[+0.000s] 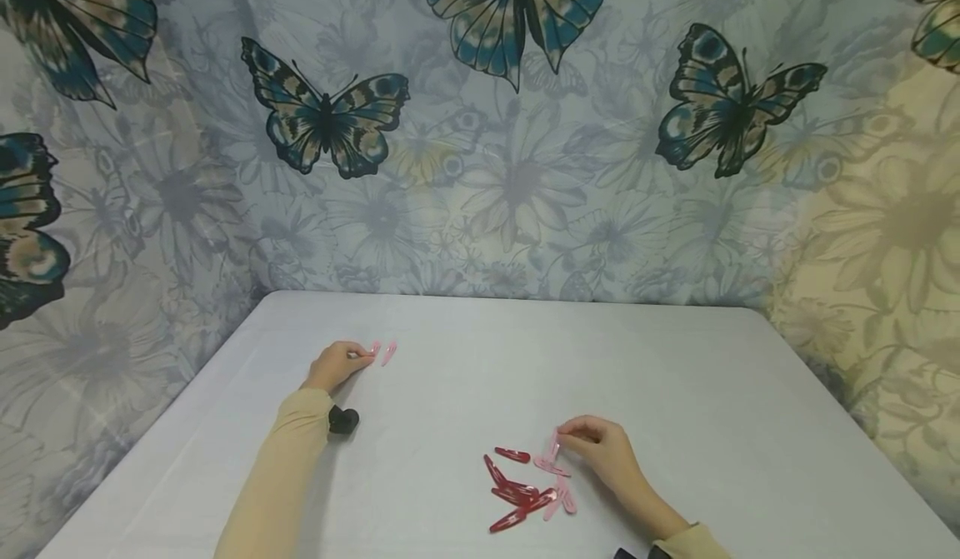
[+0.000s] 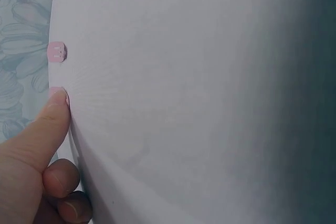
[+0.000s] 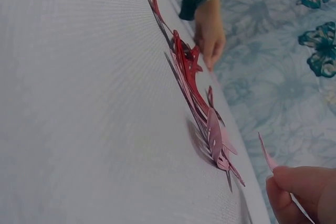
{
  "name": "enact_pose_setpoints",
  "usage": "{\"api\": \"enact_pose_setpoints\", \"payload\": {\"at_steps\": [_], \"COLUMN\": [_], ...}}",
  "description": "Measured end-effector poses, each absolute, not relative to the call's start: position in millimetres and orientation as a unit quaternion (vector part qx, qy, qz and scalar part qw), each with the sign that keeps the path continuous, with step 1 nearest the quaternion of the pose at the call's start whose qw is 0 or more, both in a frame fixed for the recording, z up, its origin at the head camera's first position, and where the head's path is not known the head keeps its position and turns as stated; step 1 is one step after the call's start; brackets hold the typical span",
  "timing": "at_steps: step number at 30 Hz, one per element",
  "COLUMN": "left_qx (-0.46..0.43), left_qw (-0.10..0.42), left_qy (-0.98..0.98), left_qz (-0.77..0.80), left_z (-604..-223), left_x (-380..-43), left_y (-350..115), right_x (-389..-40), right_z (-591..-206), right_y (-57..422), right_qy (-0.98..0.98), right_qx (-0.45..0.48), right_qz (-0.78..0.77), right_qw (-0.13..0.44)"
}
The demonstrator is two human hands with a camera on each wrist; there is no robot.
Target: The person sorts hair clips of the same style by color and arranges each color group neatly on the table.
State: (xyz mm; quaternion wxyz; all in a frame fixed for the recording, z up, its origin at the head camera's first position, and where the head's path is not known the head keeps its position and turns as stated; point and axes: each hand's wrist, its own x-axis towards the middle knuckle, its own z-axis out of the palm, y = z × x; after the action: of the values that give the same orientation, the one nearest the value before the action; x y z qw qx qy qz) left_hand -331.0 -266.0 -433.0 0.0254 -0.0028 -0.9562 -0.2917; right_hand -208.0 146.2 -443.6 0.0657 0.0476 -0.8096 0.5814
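On the far left part of the table, my left hand (image 1: 333, 366) has its thumb and fingertip on a pink snap hair clip (image 1: 376, 347), pinching its near end. Another pink hair clip (image 1: 389, 353) lies just to the right, a small gap away; the left wrist view shows its pink end (image 2: 56, 52). My right hand (image 1: 609, 457) pinches a pink hair clip (image 3: 266, 153) between thumb and finger, lifted a little off the table. Beside and below it are more pink hair clips (image 1: 567, 499) and a loose pile of red hair clips (image 1: 517, 492), some overlapping.
The white table (image 1: 675, 367) reaches back to a wall hanging (image 1: 517, 184) printed with butterflies and flowers. One red clip (image 1: 513, 455) lies apart from the pile, on its far side. A black wrist device (image 1: 343, 421) sits on my left wrist.
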Motion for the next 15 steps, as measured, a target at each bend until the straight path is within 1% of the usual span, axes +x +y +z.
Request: {"api": "enact_pose_setpoints", "payload": {"at_steps": [6,12,15], "left_qx": [-0.003,-0.009,-0.013], "left_qw": [0.024,0.028,0.027], "left_qy": [-0.957,-0.955,-0.955], "left_qz": [-0.290,-0.295,-0.296], "left_z": [-434.7,-432.2,-431.7], "left_x": [-331.9,-330.7,-329.2], "left_y": [-266.8,-264.7,-264.5], "right_x": [-207.2,-206.2,-205.7], "right_z": [-442.5,-439.8,-438.5], "right_y": [145.8,144.2,143.8], "right_qy": [-0.824,-0.835,-0.837], "right_qx": [0.026,0.029,0.025], "right_qz": [0.563,0.545,0.543], "right_qw": [0.065,0.068,0.059]}}
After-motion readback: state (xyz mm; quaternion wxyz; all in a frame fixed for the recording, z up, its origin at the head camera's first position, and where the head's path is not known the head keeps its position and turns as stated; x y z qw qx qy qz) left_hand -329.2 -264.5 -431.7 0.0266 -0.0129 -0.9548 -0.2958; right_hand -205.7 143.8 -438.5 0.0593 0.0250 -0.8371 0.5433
